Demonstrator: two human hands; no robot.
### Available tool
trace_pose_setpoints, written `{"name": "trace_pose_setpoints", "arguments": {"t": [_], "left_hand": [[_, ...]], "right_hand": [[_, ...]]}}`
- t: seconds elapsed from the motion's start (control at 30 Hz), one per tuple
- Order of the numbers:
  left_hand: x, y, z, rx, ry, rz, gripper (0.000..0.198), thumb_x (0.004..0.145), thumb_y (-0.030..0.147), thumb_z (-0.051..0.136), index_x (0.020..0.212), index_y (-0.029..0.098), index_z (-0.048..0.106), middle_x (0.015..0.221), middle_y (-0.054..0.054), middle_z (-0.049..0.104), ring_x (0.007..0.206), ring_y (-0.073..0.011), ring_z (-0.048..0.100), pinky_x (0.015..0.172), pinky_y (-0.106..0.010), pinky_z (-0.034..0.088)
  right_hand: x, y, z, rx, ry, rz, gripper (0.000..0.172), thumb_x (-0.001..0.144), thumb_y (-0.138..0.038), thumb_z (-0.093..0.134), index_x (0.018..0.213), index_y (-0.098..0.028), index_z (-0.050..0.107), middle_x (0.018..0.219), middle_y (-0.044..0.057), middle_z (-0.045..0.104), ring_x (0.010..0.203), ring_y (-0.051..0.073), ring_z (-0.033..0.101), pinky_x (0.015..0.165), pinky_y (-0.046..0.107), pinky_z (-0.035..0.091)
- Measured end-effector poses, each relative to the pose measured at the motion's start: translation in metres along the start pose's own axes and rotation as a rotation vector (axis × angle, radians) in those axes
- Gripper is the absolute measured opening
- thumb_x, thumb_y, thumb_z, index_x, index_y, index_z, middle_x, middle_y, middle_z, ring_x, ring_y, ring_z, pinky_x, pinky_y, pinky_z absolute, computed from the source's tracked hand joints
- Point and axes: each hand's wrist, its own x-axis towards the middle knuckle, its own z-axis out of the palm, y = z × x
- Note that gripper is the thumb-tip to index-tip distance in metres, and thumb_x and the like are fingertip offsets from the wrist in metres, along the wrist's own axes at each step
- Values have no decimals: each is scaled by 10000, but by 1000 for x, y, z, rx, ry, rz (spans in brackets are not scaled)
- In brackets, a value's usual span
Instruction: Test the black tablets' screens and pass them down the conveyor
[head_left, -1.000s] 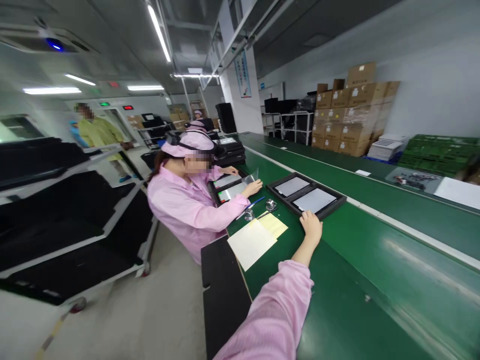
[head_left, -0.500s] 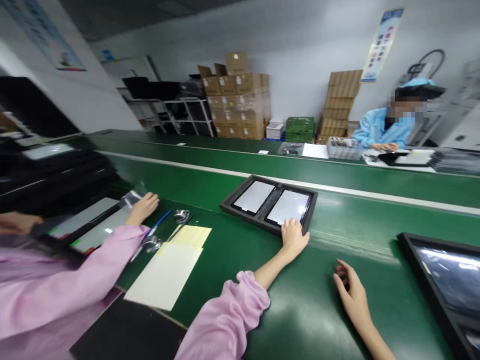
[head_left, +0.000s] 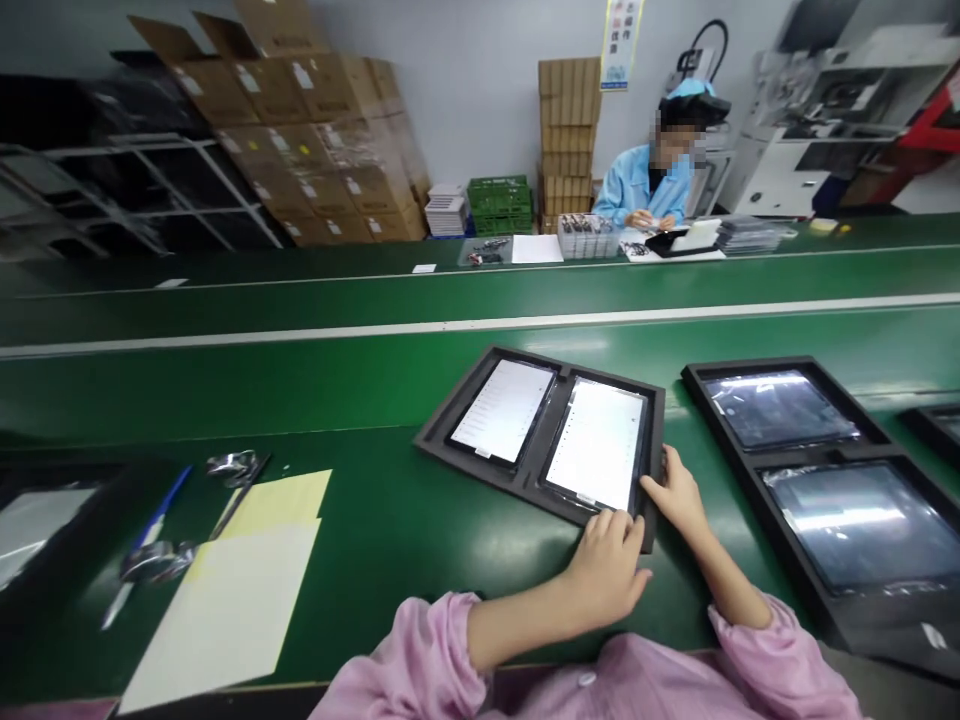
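Note:
A black foam tray (head_left: 529, 478) lies at an angle on the green bench, with two tablets in it, a left tablet (head_left: 504, 408) and a right tablet (head_left: 598, 440), both with lit white screens. My left hand (head_left: 609, 565) has its fingers bent over the tray's near edge, by the lower end of the right tablet. My right hand (head_left: 677, 490) grips the tray's right side near its corner, thumb on the rim. Neither hand covers much of the screens.
A second black tray (head_left: 750, 462) with two dark tablets stands to the right. Paper sheets (head_left: 225, 610), a blue pen (head_left: 171, 495) and crumpled wrap (head_left: 156, 562) lie at left. Across the bench sits a person in blue (head_left: 634, 185). Another tray (head_left: 112, 480) shows at far left.
The view has swung right. My right hand has come from the bare bench to the tray's right side. The tray has come nearer with my left hand still on its near edge.

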Motion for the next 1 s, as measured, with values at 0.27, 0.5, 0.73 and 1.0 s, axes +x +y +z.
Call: {"name": "trace_pose_setpoints", "arguments": {"t": [0.27,0.5,0.73,1.0], "left_hand": [[-68,-63,-20,282,522,-550,506,948,406,464,1425,248,518,1490,-187,395,1383,-394,346,1113,-655,272],[-102,-86,-23,432,595,-1026,597,1008,439,274,1449,77,450,1537,-308,273,1423,-437,278,1071,-744,230],[-97,-91,-30,475,541,-1000,543,995,458,369,1397,137,543,1562,-250,304,1436,-421,266,1092,-741,202],[-106,-105,-50,295,465,-731,423,954,485,475,1342,379,607,1672,-36,86,1498,-418,148,1148,-687,168]], "right_hand": [[-23,44,-46,53,-87,-159,675,697,-349,494,1320,-99,569,999,103,709,868,298,661,768,393,545],[-31,-18,-42,-404,17,-541,505,947,-395,509,1411,-204,559,1247,184,578,1125,370,521,935,542,436],[-49,-63,-5,-519,-281,-864,451,918,-555,634,1348,-424,603,1535,80,382,1341,400,348,1113,657,162],[-26,-44,-59,-396,-102,-728,360,1029,-409,413,1125,-322,749,1433,95,447,1276,340,404,1107,636,213]]}}
